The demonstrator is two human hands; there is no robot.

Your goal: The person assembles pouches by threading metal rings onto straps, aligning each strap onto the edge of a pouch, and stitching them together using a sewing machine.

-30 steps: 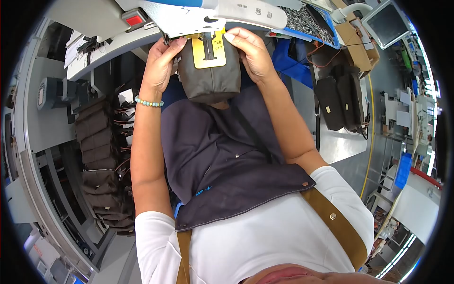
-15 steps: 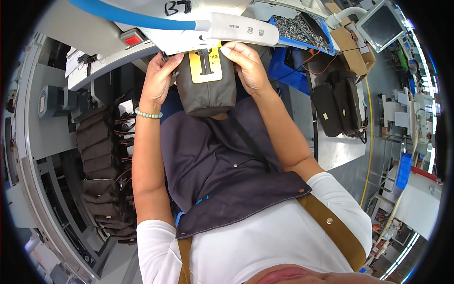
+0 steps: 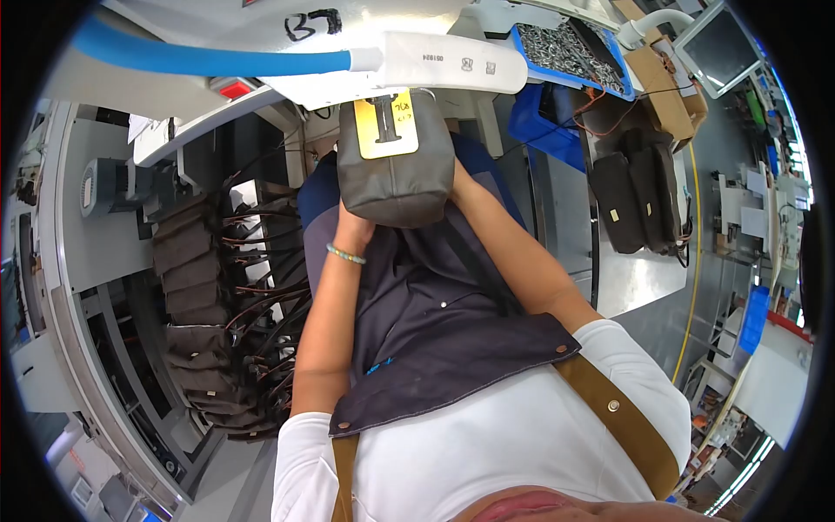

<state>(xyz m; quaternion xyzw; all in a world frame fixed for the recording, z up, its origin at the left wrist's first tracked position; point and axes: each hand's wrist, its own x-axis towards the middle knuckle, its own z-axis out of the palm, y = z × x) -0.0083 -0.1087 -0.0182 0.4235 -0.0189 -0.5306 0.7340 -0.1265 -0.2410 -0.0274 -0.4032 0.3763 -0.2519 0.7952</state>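
A dark grey fabric pouch is below the front of a white machine head. Against its upper face lies a yellow plate with a dark slot and handwritten marks. My left hand reaches under the pouch's lower left side, a beaded bracelet on its wrist. On the opposite side, my right hand goes behind the pouch's right edge. The pouch covers the fingers of both hands, so I cannot tell whether they are open or closed.
A white machine arm with a blue tube spans the top. Several dark fabric pieces with cables are stacked at the left. More dark pouches lie on a metal surface at the right, near a blue tray of small metal parts.
Both hands have left the pouch's upper edges and moved down, behind and beneath it. The left forearm has swung inward. The pouch and yellow plate stay at the machine head.
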